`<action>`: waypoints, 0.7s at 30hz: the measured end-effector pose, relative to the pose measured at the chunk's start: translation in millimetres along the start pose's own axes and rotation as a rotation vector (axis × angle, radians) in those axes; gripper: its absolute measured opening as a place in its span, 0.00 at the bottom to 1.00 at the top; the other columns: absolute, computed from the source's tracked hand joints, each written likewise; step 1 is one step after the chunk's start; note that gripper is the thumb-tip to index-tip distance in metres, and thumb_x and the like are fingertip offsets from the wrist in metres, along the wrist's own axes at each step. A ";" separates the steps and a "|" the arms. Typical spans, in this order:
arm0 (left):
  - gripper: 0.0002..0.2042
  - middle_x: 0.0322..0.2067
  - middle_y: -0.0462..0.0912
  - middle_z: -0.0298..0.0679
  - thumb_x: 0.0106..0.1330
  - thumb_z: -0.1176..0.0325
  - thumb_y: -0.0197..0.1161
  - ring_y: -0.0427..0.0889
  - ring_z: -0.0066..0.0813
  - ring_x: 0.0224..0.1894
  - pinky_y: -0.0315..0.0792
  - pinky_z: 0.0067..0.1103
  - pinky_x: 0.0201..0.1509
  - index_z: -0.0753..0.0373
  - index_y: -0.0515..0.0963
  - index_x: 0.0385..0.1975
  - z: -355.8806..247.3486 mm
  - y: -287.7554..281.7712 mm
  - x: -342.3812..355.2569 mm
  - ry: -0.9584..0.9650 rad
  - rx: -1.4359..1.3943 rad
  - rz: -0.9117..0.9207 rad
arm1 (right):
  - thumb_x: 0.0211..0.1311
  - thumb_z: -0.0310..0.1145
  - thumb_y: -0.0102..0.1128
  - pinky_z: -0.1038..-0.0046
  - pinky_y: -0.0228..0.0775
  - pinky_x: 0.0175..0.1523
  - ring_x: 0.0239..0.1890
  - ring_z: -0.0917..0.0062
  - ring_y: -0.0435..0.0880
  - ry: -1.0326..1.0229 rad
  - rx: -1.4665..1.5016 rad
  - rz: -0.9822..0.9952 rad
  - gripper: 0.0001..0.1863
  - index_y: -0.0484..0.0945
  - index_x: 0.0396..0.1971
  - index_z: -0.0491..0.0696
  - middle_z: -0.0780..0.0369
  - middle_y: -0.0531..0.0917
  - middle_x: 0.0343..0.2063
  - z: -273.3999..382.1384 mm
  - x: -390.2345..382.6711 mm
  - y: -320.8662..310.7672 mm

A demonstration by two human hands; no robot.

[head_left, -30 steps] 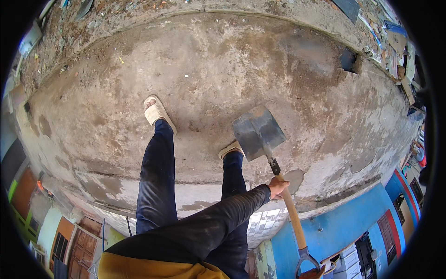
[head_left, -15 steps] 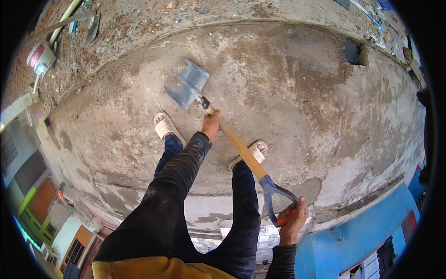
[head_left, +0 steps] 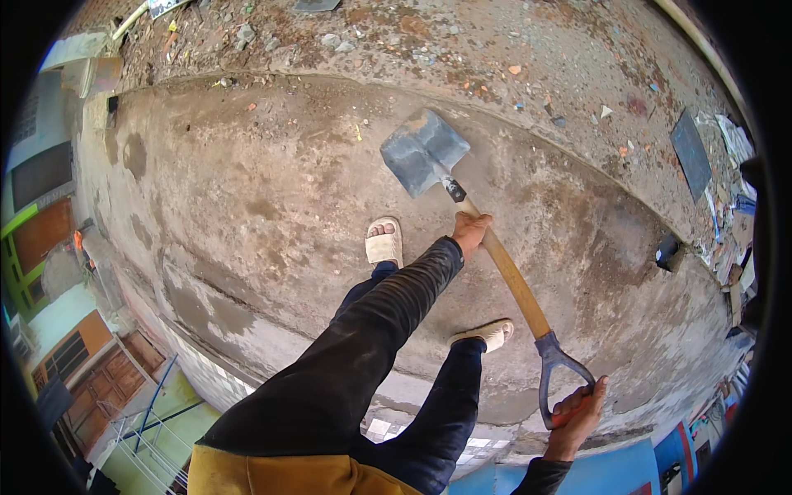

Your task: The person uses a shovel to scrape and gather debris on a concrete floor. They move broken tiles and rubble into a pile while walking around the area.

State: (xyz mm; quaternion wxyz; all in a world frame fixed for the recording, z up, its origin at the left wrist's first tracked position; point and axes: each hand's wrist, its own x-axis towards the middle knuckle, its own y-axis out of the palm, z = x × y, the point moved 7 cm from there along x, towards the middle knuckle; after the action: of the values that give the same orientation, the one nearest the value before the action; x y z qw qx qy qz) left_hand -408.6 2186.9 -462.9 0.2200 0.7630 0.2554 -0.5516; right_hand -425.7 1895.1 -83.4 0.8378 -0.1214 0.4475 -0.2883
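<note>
My left hand grips the upper wooden shaft of a shovel, just behind its dark metal socket. The square, scuffed steel blade lies over the stained concrete beyond my feet, ahead and slightly right. My right hand, at lower right, is closed on the red grip of the shovel's grey D-handle. My beige sandals stand on the concrete ledge, the left one ahead of the right.
Rubble-strewn ground runs along the far edge, with a dark sheet piece and scraps at right. A square hole opens in the concrete. Coloured house fronts and a metal rack appear around the lower rim.
The shovel swung left from beside my right foot to ahead of me; my right hand came into view on the D-handle. The camera has since turned, shifting the scene.
</note>
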 end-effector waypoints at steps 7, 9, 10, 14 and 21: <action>0.27 0.44 0.74 0.47 0.63 0.61 0.66 0.80 0.38 0.34 0.81 0.35 0.35 0.65 0.57 0.52 -94.0 -86.8 46.4 0.006 -0.049 0.014 | 0.66 0.57 0.61 0.76 0.55 0.12 0.08 0.84 0.60 -0.164 -0.132 0.143 0.26 0.64 0.22 0.53 0.70 0.60 0.11 38.8 -36.4 130.2; 0.30 0.49 0.72 0.53 0.63 0.61 0.65 0.82 0.42 0.36 0.84 0.40 0.33 0.66 0.53 0.54 -92.2 -84.4 37.7 0.029 0.021 0.015 | 0.66 0.57 0.60 0.77 0.54 0.11 0.08 0.85 0.60 -0.114 -0.146 0.031 0.26 0.63 0.21 0.53 0.71 0.60 0.10 44.3 -49.6 124.5; 0.31 0.49 0.72 0.54 0.63 0.61 0.65 0.83 0.43 0.37 0.85 0.41 0.33 0.66 0.52 0.55 -92.9 -85.8 31.7 0.084 0.025 -0.051 | 0.67 0.57 0.60 0.78 0.53 0.11 0.08 0.85 0.60 -0.051 -0.162 0.022 0.26 0.63 0.21 0.53 0.71 0.59 0.10 46.4 -54.0 123.3; 0.28 0.45 0.76 0.50 0.62 0.60 0.68 0.84 0.44 0.43 0.85 0.41 0.41 0.65 0.58 0.51 -94.5 -93.3 31.1 -0.014 -0.043 -0.037 | 0.66 0.59 0.58 0.79 0.51 0.10 0.07 0.86 0.56 -0.112 -0.201 -0.119 0.27 0.63 0.20 0.54 0.71 0.58 0.09 68.0 -45.8 130.5; 0.20 0.39 0.74 0.44 0.67 0.64 0.63 0.82 0.37 0.37 0.84 0.38 0.37 0.62 0.57 0.47 -111.6 -103.3 39.1 0.066 -0.062 -0.143 | 0.68 0.58 0.57 0.77 0.51 0.10 0.06 0.85 0.56 0.002 -0.259 0.091 0.26 0.63 0.21 0.53 0.71 0.58 0.08 65.9 -19.2 154.4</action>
State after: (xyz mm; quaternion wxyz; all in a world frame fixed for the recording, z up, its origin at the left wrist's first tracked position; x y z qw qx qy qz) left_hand -382.3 2341.4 -472.9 0.1950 0.7533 0.3334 -0.5323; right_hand -322.2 2027.0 -104.0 0.8271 -0.2076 0.4866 -0.1899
